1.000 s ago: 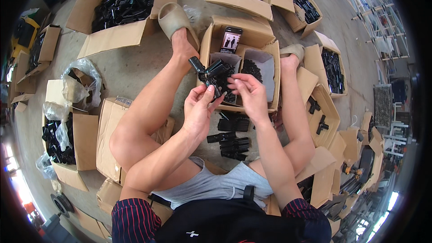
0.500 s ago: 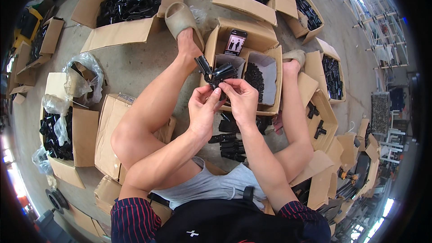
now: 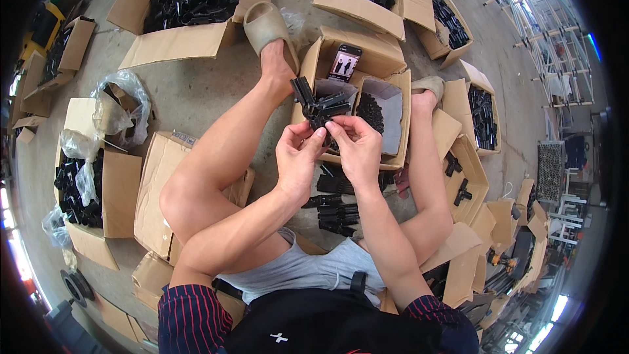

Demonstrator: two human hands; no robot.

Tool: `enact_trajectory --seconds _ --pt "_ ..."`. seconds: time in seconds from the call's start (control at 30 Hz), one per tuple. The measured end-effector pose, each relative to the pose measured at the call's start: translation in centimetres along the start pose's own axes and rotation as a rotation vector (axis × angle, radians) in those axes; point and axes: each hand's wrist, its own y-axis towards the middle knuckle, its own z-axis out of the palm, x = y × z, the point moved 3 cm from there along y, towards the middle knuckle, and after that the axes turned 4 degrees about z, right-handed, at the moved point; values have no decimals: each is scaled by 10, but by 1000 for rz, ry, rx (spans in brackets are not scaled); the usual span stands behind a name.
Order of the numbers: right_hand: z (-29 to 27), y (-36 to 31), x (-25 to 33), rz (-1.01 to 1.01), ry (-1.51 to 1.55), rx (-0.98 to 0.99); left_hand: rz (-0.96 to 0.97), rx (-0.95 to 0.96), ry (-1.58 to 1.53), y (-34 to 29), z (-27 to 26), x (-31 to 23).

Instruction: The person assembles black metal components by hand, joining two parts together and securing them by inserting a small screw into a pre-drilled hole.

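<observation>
Grip: left hand [image 3: 298, 160] and right hand [image 3: 357, 152] pinch a black fitting [image 3: 321, 106] | Place: raised over the left of the open box [image 3: 405, 118] | Risk: narrow fingertip pinch could slip, dropping it among the small parts [image 3: 370, 114] below

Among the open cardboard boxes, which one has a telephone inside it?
The box between the feet, nearest the left hand and right hand. A phone shows at its far end; in the other boxes, no phone can be seen.

No legible wording, only a small white mark [image 3: 279, 337] on the black garment [image 3: 327, 318].
</observation>
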Motion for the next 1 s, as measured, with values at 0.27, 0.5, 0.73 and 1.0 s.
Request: enact_trajectory --seconds 0.27,0.5,0.73,1.0 --pt "-2 5 -4 -17 -7 8 8 -9 26 1 0 3" --pt "1 3 1 -13 -2 21 6 -20 26 0 -2 3" --pt "-2 2 -8 74 95 77 3 -5 16 1 -3 7" --pt "-6 0 -10 6 90 40 37 -18 -7 0 -1 6"
